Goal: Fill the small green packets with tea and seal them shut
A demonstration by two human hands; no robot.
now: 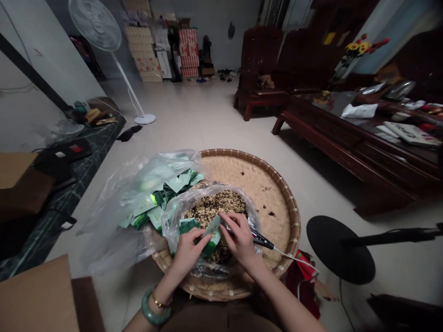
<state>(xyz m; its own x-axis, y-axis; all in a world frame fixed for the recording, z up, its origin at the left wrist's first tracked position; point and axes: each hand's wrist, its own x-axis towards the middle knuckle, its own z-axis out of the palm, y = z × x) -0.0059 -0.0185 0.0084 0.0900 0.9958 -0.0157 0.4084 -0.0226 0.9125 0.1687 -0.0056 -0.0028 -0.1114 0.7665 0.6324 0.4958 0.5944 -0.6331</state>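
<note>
Head view: the left hand (pixel 188 246) has a narrow pinch on a green packet (pixel 212 230), thumb on the near side, while the right hand (pixel 240 240) nips the packet's upper edge between thumb and fingers. The packet is held tilted just above the loose dark and pale mix (pixel 221 205), within the mouth of a clear plastic bag (pixel 169 221). That seems a good place for handling it, since any crumbs that drop would land back in the mix. A light hold at the very edges, with both hands level, would probably stop the thin film from creasing — a hard squeeze in the middle could buckle it or push its contents about.

A black corded tool (pixel 265 241) lies against the right hand; whether the fingers also bear on it cannot be told. Its white cord (pixel 294 257) is best left slack and away from the bag's soft rim, which looks easy to snag.

The packet looks thin, flat and slightly glossy, pale green above and deeper green lower down, with faint print too small to read. More green packets (pixel 178 182) lie heaped to the left, partly under cloudy plastic (pixel 114 230) — all beside or on the round woven tray (pixel 295 216)
</note>
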